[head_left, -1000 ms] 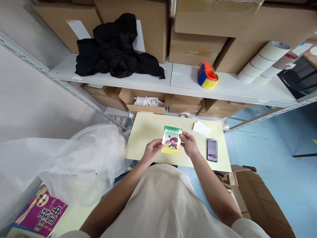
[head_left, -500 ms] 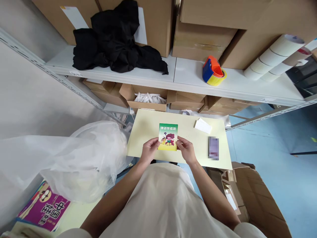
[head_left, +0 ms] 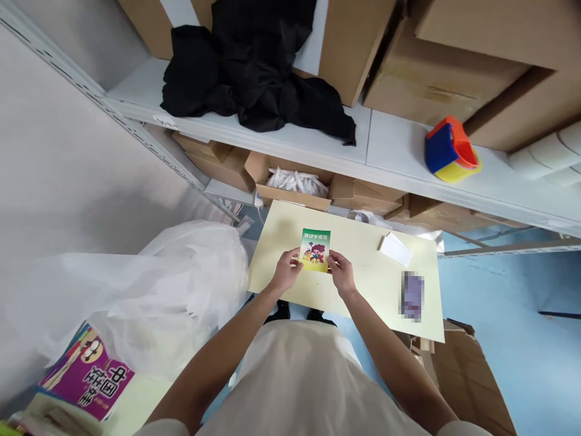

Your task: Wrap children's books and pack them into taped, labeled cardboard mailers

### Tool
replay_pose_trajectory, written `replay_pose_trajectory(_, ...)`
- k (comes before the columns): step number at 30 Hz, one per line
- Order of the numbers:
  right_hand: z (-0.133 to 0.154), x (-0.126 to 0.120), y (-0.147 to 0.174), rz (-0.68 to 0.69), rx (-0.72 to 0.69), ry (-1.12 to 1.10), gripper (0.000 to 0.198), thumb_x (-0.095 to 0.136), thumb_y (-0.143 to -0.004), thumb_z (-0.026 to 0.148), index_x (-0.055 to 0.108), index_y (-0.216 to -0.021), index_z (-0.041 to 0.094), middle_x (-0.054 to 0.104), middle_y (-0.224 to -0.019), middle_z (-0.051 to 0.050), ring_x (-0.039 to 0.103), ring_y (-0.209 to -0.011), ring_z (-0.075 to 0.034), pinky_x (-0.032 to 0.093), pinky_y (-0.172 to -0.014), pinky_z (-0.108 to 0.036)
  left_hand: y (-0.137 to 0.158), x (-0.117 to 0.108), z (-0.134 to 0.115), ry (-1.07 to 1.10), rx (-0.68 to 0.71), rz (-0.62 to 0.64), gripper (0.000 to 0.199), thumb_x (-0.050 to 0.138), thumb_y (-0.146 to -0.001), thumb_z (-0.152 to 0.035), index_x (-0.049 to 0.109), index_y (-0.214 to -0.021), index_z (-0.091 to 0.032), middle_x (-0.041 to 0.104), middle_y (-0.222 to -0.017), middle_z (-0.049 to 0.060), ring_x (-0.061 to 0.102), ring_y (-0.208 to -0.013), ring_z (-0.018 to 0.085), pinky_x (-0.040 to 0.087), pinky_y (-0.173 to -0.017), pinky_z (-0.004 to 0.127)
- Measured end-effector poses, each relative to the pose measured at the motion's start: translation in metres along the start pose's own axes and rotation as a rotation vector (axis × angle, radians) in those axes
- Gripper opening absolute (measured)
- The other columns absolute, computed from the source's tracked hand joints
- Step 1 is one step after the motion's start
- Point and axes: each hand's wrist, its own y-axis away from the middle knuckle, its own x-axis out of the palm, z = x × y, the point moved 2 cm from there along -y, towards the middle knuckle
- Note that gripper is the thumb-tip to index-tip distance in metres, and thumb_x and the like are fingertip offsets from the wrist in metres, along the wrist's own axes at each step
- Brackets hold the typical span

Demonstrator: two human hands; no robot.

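Observation:
A small booklet (head_left: 315,251) with a green and yellow cover, cartoon figures and Chinese characters faces up between my two hands. My left hand (head_left: 287,270) pinches its left edge. On the right edge, the thumb and fingers of my right hand (head_left: 341,272) close on it in the same way. The booklet is over the pale yellow table (head_left: 276,242); whether it touches the surface I cannot tell. To the right lie a stack of white cards or slips (head_left: 396,249) and a blurred-out purple rectangular item (head_left: 412,296).
Ahead runs a shelf (head_left: 394,145) with black cloth (head_left: 263,79), a tape dispenser (head_left: 451,148) and cardboard boxes. Below it, an open box (head_left: 295,181) holds white sticks. Left are a translucent plastic bag (head_left: 200,272) and purple books (head_left: 91,375). An open carton (head_left: 472,381) stands at lower right.
The view has shifted and tilted, so the shelf and tape dispenser appear farther right. Both hands keep hold of the booklet, which appears slightly tilted now.

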Motion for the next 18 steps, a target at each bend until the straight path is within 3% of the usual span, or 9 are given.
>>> replay_pose_trajectory(6, -0.019, 0.058, -0.077, -0.026, 0.062, 0.169, 0.039, 0.066, -0.064, 0.041, 0.065, -0.094, 0.017, 0.068, -0.085, -0.006, 0.063, -0.072, -0.016, 0.051, -0.059, -0.028, -0.081, -0.037, 0.024, -0.288, -0.024, -0.024, 0.051, 0.055, -0.068, -0.001, 0.062, -0.115, -0.021, 0.061, -0.091, 0.003, 0.061, -0.075, 0.012, 0.053, -0.075, 0.025)
replay_pose_trajectory(11, -0.037, 0.109, -0.135, -0.011, 0.118, 0.257, 0.023, 0.061, -0.067, 0.025, 0.065, -0.087, 0.015, 0.068, -0.076, -0.004, 0.061, -0.063, -0.013, 0.048, -0.054, -0.024, -0.144, -0.068, 0.043, -0.388, -0.096, -0.013, 0.053, 0.054, -0.063, 0.002, 0.064, -0.112, -0.018, 0.064, -0.090, 0.005, 0.062, -0.077, 0.015, 0.051, -0.080, 0.028)
replay_pose_trajectory(18, -0.056, 0.147, -0.186, 0.023, 0.154, 0.352, 0.021, 0.052, -0.071, 0.015, 0.067, -0.086, 0.018, 0.068, -0.077, -0.002, 0.058, -0.056, -0.010, 0.046, -0.053, -0.022, -0.190, -0.088, 0.057, -0.462, -0.140, 0.025, 0.055, 0.052, -0.063, 0.000, 0.064, -0.113, -0.019, 0.068, -0.090, 0.003, 0.063, -0.077, 0.016, 0.051, -0.076, 0.025)
